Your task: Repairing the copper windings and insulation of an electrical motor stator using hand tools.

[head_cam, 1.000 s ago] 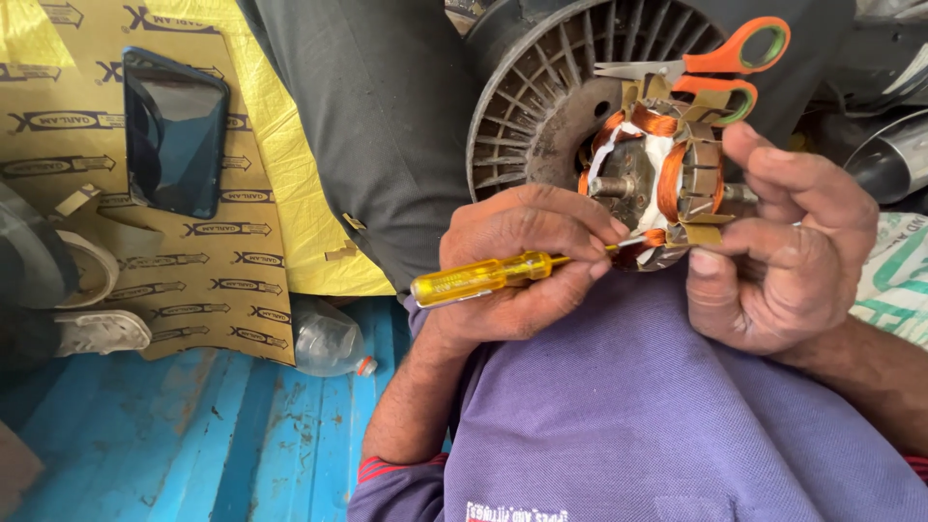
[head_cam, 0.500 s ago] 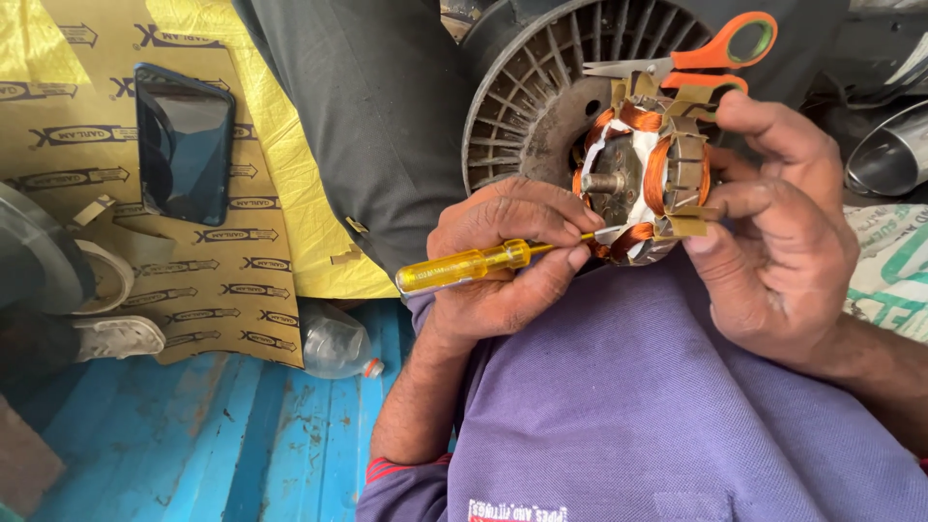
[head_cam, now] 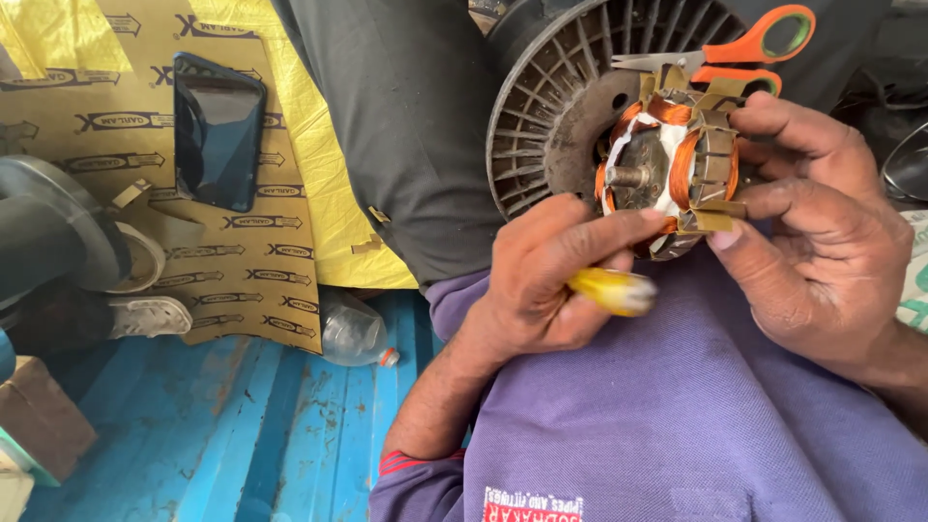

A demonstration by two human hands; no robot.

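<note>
Head view: left hand [head_cam: 551,280] grips yellow-handled screwdriver [head_cam: 612,291] against copper-wound round motor stator [head_cam: 669,172], which right hand [head_cam: 817,242] pinches by fingertips.

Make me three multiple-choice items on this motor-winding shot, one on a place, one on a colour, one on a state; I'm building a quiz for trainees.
1. Where do the scissors lie?
A. on the finned grey housing behind the wound stator
B. on the blue floor
C. on the phone

2. What colour is the screwdriver handle?
A. red
B. yellow
C. black

3. How is the wound stator held?
A. lying loose on the floor
B. gripped by the right hand
C. clamped in a vise

Answers: 1 A, the orange handles rest atop the fins; 2 B, yellow shows in the left hand; 3 B, right fingers wrap its edge.
</note>
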